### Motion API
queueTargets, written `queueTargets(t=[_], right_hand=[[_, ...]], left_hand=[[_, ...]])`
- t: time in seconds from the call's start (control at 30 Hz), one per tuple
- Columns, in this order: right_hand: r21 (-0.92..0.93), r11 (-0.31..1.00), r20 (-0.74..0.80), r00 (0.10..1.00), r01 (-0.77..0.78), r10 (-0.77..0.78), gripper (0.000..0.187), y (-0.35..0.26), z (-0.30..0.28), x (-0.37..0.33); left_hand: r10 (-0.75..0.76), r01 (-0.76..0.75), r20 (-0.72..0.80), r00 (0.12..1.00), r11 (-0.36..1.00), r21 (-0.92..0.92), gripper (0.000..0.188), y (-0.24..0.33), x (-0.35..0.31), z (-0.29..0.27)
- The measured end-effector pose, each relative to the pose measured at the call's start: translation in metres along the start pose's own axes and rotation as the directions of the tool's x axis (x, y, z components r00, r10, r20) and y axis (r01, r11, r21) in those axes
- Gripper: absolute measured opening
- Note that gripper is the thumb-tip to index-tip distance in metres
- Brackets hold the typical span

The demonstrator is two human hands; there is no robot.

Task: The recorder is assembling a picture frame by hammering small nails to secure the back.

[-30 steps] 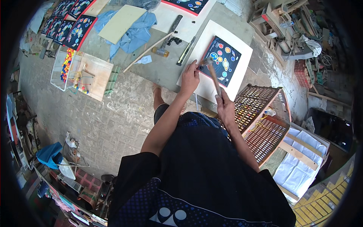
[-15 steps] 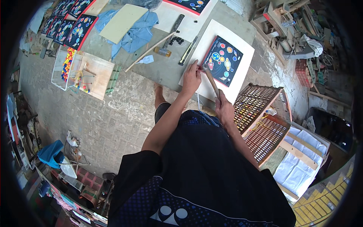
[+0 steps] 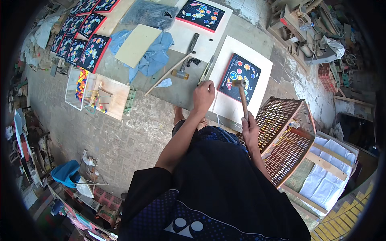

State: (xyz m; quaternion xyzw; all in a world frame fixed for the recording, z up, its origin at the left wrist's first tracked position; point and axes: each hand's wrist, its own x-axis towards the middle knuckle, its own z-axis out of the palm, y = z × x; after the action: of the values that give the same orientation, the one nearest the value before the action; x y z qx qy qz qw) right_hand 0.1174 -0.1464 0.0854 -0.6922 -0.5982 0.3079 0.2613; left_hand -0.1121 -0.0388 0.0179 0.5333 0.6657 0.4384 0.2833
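My right hand (image 3: 250,130) grips the wooden handle of a hammer (image 3: 244,100). The hammer's head is over the lower left part of a dark board (image 3: 248,72) printed with colourful planets and edged in red. That board lies on a white panel (image 3: 261,64). My left hand (image 3: 204,96) is curled at the panel's left edge, by the near end of a slim dark tool (image 3: 207,69). What its fingers hold, if anything, is hidden.
A mallet (image 3: 185,64), wooden stick (image 3: 167,75) and small black pieces (image 3: 194,61) lie left on the table. Beyond are a blue cloth (image 3: 155,60) and more planet boards (image 3: 93,53). A brown plastic crate (image 3: 281,132) stands right; a bin of coloured beads (image 3: 82,86) sits left.
My left hand has drawn away from the planet board to the slim tool's end. The hammer has swung up and right, off the board's left edge. The whole view has shifted slightly.
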Motion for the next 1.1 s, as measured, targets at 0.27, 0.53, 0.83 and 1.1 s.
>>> queueTargets(t=[0.27,0.53,0.83,1.1], right_hand=[[0.364,0.85,0.1,0.923,-0.381,0.371,0.044,-0.026,-0.005,-0.014],[0.462,0.788,-0.032,0.88,-0.408,0.474,0.045,-0.013,0.007,-0.031],[0.563,0.732,-0.075,0.859,-0.382,0.506,0.044,-0.002,-0.004,-0.053],[0.586,0.715,-0.048,0.865,-0.381,0.5,0.045,0.035,-0.022,-0.057]], left_hand=[[0.202,-0.163,-0.028,0.979,0.859,0.486,0.01,-0.033,0.08,-0.026],[0.119,-0.164,0.117,0.986,0.809,0.564,0.01,-0.044,0.104,-0.018],[0.091,-0.079,-0.036,0.995,0.964,0.252,0.018,-0.016,0.087,-0.04],[0.136,-0.087,0.298,0.945,0.981,-0.173,0.024,0.05,0.082,0.011]])
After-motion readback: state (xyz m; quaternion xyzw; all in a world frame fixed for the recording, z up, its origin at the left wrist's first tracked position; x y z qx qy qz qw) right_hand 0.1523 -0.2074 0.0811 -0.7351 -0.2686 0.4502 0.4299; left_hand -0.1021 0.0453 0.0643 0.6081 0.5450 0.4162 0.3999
